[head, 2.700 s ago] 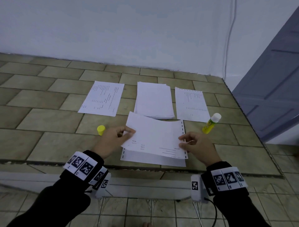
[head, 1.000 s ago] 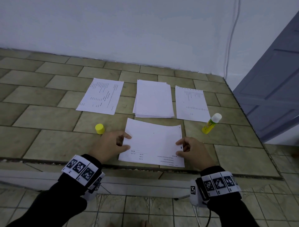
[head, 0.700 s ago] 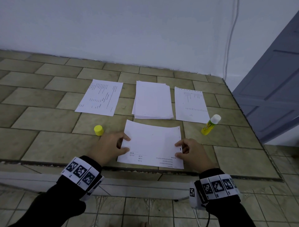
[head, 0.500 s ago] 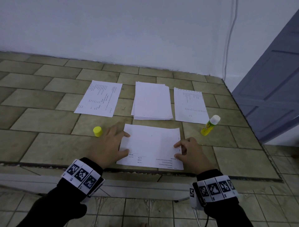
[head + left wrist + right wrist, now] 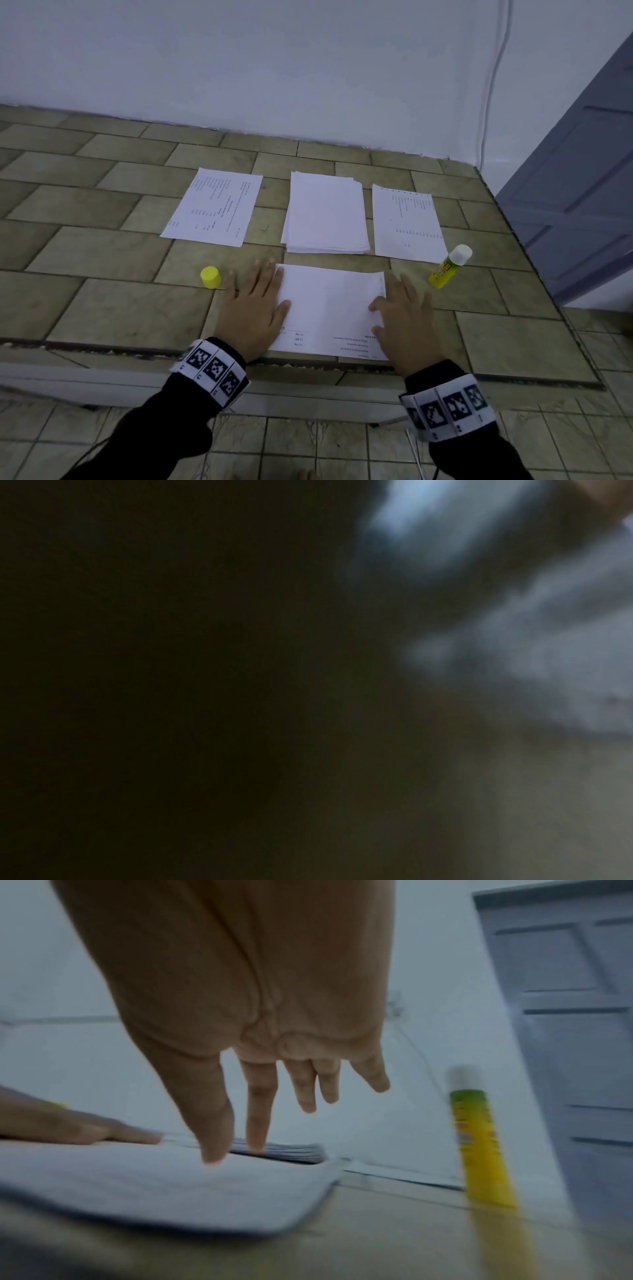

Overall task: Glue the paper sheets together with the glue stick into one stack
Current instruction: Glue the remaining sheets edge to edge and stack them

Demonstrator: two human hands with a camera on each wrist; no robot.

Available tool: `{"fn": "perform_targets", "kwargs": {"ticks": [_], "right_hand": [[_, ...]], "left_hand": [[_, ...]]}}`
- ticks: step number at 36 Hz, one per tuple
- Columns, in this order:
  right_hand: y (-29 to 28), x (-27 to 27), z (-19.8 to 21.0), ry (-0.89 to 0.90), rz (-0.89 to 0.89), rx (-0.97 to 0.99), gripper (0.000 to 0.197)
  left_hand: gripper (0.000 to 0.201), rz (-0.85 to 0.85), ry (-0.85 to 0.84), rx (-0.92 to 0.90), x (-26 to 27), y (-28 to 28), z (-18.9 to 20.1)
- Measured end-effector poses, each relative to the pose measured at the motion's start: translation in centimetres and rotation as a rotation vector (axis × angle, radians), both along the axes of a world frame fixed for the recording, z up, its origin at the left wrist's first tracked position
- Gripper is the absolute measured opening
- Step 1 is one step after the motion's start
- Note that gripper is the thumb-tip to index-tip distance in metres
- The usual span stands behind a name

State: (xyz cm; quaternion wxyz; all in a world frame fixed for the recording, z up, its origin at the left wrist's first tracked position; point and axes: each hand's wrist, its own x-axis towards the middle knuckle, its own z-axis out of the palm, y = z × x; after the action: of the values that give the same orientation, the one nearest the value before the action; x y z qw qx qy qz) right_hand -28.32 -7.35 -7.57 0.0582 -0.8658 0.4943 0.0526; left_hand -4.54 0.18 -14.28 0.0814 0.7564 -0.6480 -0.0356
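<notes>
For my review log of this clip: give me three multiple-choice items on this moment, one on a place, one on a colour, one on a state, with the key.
1. Where does the glue stick lie?
A. left of the left hand
B. right of the right hand
C. on the middle pile

2. What colour is the loose cap?
A. yellow
B. red
C. white

3. How are both hands on the near sheets?
A. fists
B. pinching a corner
C. flat, fingers straight

Key: B, it lies beyond the right hand; A, the cap beside the left hand is yellow; C, both palms press down flat.
</notes>
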Motion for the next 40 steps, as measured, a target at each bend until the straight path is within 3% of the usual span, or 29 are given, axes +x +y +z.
{"fn": "perform_targets", "kwargs": {"ticks": [3,9,14,25,31,34,40], "right_hand": [[1.7,2.6,-0.1,-0.095,0.102,-0.04,0.041],[3.1,8.6,-2.9,-0.202,0.227,0.159,0.085],[1.9,9.8,-4.9,-0.227,0.23,0.109,0.099],[-2.6,-0.4,-5.2,-0.057,-0.016,0.007,0.086],[-2.3,-0.2,-4.6,-0.025,-0.083,-0.129,0.07],[-0.6,2.1,-3.7,-0.095,-0.017,-0.144,0.069],[2.4,8.3,-3.9,-0.189,0.269,0.047,0.076]], "left_hand": [[0.064,0.013,-0.007,-0.012,-0.2,0.0,-0.2],[0.062,0.005,-0.025,-0.045,-0.3,-0.1,-0.1],[0.061,-0.01,-0.028,-0.056,-0.1,0.0,-0.4],[0.069,0.028,-0.046,-0.065,-0.1,-0.2,-0.8],[0.068,0.03,-0.028,-0.073,0.1,-0.1,-0.6],[0.067,0.038,-0.013,-0.071,0.1,-0.1,-0.5],[0.064,0.029,-0.012,-0.078,0.0,-0.1,-0.6]]}}
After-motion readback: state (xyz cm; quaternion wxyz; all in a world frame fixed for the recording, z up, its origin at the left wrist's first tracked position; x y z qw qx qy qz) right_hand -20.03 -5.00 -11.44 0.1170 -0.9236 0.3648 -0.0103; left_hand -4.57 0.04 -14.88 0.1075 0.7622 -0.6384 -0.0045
